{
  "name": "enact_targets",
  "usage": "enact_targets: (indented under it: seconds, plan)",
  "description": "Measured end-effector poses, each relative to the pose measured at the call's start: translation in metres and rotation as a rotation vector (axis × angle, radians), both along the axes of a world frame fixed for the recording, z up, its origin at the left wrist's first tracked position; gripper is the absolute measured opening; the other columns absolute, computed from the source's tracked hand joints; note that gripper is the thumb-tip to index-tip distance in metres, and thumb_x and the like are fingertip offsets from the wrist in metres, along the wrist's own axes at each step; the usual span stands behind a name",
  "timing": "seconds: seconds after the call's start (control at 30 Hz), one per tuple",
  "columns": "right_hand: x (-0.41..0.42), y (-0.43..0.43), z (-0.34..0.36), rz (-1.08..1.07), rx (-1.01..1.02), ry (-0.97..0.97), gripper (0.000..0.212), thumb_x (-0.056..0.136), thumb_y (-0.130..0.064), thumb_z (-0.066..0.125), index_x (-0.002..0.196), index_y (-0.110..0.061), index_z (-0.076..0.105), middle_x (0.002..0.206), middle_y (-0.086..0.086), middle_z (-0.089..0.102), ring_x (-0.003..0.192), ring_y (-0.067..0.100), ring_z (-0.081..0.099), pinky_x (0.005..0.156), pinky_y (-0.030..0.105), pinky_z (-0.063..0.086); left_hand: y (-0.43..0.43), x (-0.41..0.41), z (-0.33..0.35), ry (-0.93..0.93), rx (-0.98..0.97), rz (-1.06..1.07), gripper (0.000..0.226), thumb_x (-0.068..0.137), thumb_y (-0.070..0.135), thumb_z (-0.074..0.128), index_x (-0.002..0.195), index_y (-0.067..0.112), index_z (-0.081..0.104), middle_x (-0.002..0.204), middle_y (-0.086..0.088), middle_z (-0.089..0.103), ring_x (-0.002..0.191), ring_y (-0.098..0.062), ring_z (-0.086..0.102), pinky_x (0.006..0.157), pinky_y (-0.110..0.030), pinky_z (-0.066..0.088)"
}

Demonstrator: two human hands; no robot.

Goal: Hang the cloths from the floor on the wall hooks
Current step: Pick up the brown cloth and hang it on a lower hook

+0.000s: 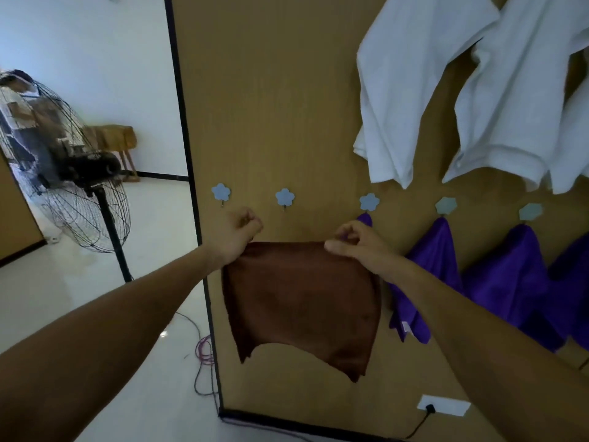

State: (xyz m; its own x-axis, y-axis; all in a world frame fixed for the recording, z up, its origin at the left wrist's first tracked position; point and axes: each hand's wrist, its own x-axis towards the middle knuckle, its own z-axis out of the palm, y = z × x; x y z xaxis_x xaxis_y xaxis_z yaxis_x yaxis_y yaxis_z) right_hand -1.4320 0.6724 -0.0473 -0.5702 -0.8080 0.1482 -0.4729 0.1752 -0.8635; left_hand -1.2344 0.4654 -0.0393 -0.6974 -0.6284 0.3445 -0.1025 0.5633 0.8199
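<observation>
A dark brown cloth [302, 301] hangs spread flat against the wall [287, 90] just below the flower hooks [284, 198]; curled fingers of the left hand [237, 237] and right hand [358, 247] pinch its top corners.

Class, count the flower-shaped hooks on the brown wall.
5 hooks in one row: two bare at left, three holding purple cloths at right; more may hide beyond the right edge.

This seems to be a simple room in a home. A tan wall panel [287, 122] with a black frame carries a row of small flower-shaped hooks [284, 197]. White shirts [414, 90] and purple cloths [510, 275] hang against it. A pedestal fan [79, 193] stands on the pale, shiny floor [63, 282], with a wooden bench [111, 138] behind it. A wall socket [444, 405] sits low on the panel.
</observation>
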Motion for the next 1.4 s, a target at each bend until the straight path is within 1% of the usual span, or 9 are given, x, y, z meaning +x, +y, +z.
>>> enact_targets:
  seconds: [0.13, 0.3, 0.53, 0.63, 0.77, 0.87, 1.0, 1.13, 1.4]
  plan:
    - [-0.010, -0.019, -0.003, 0.112, 0.144, 0.111, 0.056, 0.043, -0.070, 0.082, 0.091, -0.043, 0.069, 0.098, -0.021, 0.069, 0.091, -0.005, 0.064, 0.079, 0.015, 0.051, -0.018, -0.005, 0.000, -0.378, -0.153, -0.286, 0.049, 0.061, 0.075, 0.067, 0.093, 0.038, 0.069, 0.073, 0.019, 0.063, 0.068, 0.000, 0.059, 0.065, -0.018, 0.046]
    - [-0.010, -0.052, -0.014, 0.051, -0.057, -0.096, 0.013, 0.081, -0.042, 0.074, 0.087, -0.031, 0.075, 0.090, -0.011, 0.075, 0.084, 0.003, 0.071, 0.068, 0.011, 0.053, -0.044, -0.030, -0.006, -0.301, -0.137, -0.339, 0.015, 0.080, 0.051, 0.068, 0.070, 0.041, 0.072, 0.075, 0.018, 0.071, 0.070, 0.003, 0.066, 0.066, -0.013, 0.049]
    - [-0.006, -0.112, -0.024, -0.157, -0.083, -0.039, 0.022, 0.098, -0.018, 0.054, 0.119, -0.012, 0.059, 0.112, 0.000, 0.064, 0.103, 0.012, 0.060, 0.086, 0.017, 0.049, -0.082, -0.075, -0.028, -0.203, -0.230, -0.169, 0.026, 0.096, 0.042, 0.050, 0.103, 0.025, 0.068, 0.101, 0.006, 0.068, 0.101, -0.019, 0.061, 0.084, -0.022, 0.040]
    - [-0.008, -0.130, -0.024, -0.165, -0.107, -0.066, 0.019, 0.091, -0.031, 0.065, 0.108, -0.022, 0.066, 0.099, -0.013, 0.066, 0.092, 0.000, 0.063, 0.074, 0.006, 0.048, -0.093, -0.090, -0.035, -0.131, -0.361, -0.100, 0.038, 0.098, 0.040, 0.046, 0.126, 0.018, 0.060, 0.120, -0.002, 0.063, 0.114, -0.020, 0.053, 0.093, -0.017, 0.027]
    - [-0.021, -0.154, -0.025, -0.295, -0.116, -0.044, 0.025, 0.078, -0.037, 0.078, 0.093, -0.020, 0.067, 0.091, -0.005, 0.068, 0.083, 0.006, 0.066, 0.073, 0.021, 0.055, -0.114, -0.107, -0.040, -0.038, -0.589, 0.000, 0.033, 0.096, 0.041, 0.050, 0.114, 0.017, 0.066, 0.093, 0.000, 0.070, 0.087, -0.015, 0.061, 0.073, -0.006, 0.020]
    - [-0.032, -0.179, -0.024, -0.476, -0.161, 0.048, 0.027, 0.081, -0.038, 0.074, 0.092, -0.015, 0.066, 0.091, 0.003, 0.069, 0.087, 0.019, 0.065, 0.082, 0.037, 0.055, -0.126, -0.128, -0.039, 0.007, -0.521, 0.058, 0.029, 0.094, 0.041, 0.055, 0.096, 0.015, 0.069, 0.052, 0.021, 0.040, 0.047, 0.004, 0.043, 0.051, -0.008, 0.032]
    - [-0.046, -0.203, -0.026, -0.618, -0.081, 0.170, 0.023, 0.082, -0.045, 0.069, 0.084, -0.023, 0.062, 0.083, -0.003, 0.068, 0.082, 0.017, 0.064, 0.077, 0.035, 0.052, -0.147, -0.157, -0.047, -0.102, -0.334, 0.013, 0.027, 0.091, 0.048, 0.050, 0.091, 0.023, 0.057, 0.060, 0.015, 0.049, 0.057, -0.008, 0.054, 0.051, -0.022, 0.033]
    - [-0.049, -0.209, -0.049, -0.658, 0.002, 0.206, 0.023, 0.083, -0.045, 0.068, 0.073, -0.027, 0.056, 0.068, -0.012, 0.060, 0.069, 0.010, 0.059, 0.058, 0.023, 0.044, -0.149, -0.164, -0.070, -0.114, -0.286, 0.024, 0.020, 0.088, 0.039, 0.059, 0.075, 0.025, 0.052, 0.056, 0.013, 0.050, 0.051, -0.002, 0.047, 0.046, -0.015, 0.026]
    - [-0.047, -0.212, -0.072, -0.688, -0.030, 0.072, 0.027, 0.074, -0.057, 0.068, 0.070, -0.034, 0.054, 0.070, -0.015, 0.063, 0.067, 0.007, 0.061, 0.056, 0.024, 0.049, -0.139, -0.168, -0.074, -0.237, -0.096, 0.020, 0.039, 0.088, 0.034, 0.061, 0.055, 0.018, 0.046, 0.053, 0.005, 0.047, 0.051, -0.006, 0.043, 0.050, -0.012, 0.035]
